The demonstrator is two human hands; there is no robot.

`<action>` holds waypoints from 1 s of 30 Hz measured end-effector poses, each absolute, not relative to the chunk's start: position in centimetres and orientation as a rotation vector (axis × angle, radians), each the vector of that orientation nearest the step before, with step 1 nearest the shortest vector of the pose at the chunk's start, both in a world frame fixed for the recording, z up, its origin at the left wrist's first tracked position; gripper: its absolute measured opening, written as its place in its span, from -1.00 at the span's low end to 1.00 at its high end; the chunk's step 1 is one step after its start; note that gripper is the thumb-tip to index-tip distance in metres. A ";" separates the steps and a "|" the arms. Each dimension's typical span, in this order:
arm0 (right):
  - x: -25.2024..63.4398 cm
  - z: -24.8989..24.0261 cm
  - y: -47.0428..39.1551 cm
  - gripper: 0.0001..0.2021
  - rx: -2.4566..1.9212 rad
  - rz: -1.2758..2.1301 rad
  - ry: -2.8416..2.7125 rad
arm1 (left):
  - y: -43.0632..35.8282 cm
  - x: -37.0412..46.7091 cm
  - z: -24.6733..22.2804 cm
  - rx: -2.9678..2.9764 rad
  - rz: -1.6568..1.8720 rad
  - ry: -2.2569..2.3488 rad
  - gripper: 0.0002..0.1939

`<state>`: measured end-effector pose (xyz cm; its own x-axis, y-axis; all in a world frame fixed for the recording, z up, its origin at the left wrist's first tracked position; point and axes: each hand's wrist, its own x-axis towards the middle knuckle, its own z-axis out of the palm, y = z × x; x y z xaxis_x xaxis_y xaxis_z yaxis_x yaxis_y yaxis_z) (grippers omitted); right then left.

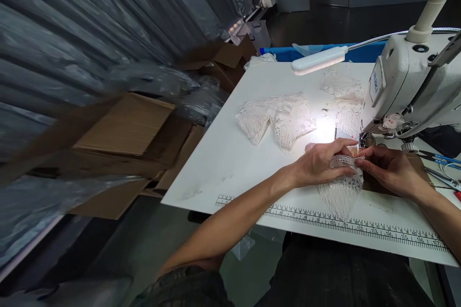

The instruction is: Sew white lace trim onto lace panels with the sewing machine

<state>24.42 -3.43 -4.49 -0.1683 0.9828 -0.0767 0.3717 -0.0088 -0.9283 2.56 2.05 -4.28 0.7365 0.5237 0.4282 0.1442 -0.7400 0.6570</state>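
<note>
A white sewing machine (399, 76) stands at the right, its needle area just beyond my fingertips. My left hand (322, 162) lies over a piece of white lace fabric (342, 196), thumb and fingers closing on its upper edge. Pinched on the same edge from the right is my right hand (385, 168), close to the presser foot (363, 140). The lace hangs toward me in a point over the table. Beyond my left hand, more lace pieces (277, 117) lie on the white table (216, 168), and further lace (344, 88) rests beside the machine head.
A lamp (320, 60) on a flexible neck lights the needle area. Scissors (444, 177) lie at the right. A printed ruler (324, 219) runs along the table's front edge. Open cardboard boxes (126, 124) and clear plastic crowd the left side, below a grey curtain (108, 9).
</note>
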 end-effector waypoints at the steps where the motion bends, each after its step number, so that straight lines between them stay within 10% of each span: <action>1: 24.5 -4.5 -3.5 -0.55 -1.415 1.174 -1.622 | 2.0 2.7 -4.5 2.329 0.851 0.488 -0.54; 30: 24.0 -4.7 -3.6 -0.57 -1.334 1.213 -1.537 | 1.1 3.3 -4.3 1.942 0.853 0.627 -0.56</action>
